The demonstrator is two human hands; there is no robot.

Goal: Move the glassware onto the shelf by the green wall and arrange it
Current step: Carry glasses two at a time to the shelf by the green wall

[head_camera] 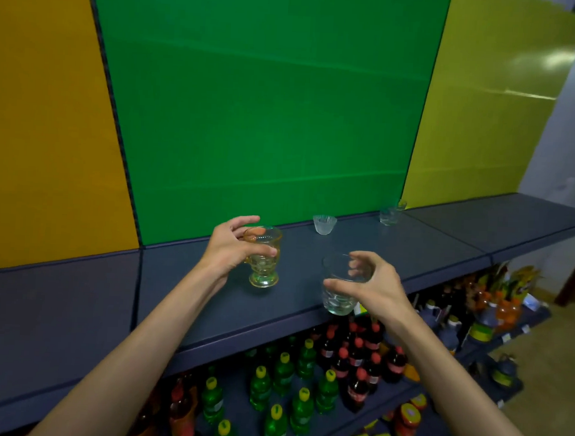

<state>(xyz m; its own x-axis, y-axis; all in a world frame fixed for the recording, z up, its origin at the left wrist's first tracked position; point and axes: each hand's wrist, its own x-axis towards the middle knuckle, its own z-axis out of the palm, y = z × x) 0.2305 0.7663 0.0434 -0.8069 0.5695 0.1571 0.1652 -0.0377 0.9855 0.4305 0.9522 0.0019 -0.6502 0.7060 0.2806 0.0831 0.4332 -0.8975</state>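
A dark blue-grey shelf (274, 310) runs below the green wall (262, 93). My left hand (231, 248) grips a yellowish footed glass mug (264, 260) whose foot stands on the shelf. My right hand (372, 285) holds a clear tumbler (339, 287) at the shelf's front edge, its base at or just over the edge. A small ribbed clear glass (324, 224) stands farther back near the wall. To the right, two small clear glasses (392, 212) sit close together by the wall's corner.
Orange wall panel (51, 122) at left, yellow-green panel (492, 95) at right. Lower shelves hold several green bottles (280, 384), dark red-capped bottles (355, 358) and jugs (487, 315). Shelf section (512, 223) continues right.
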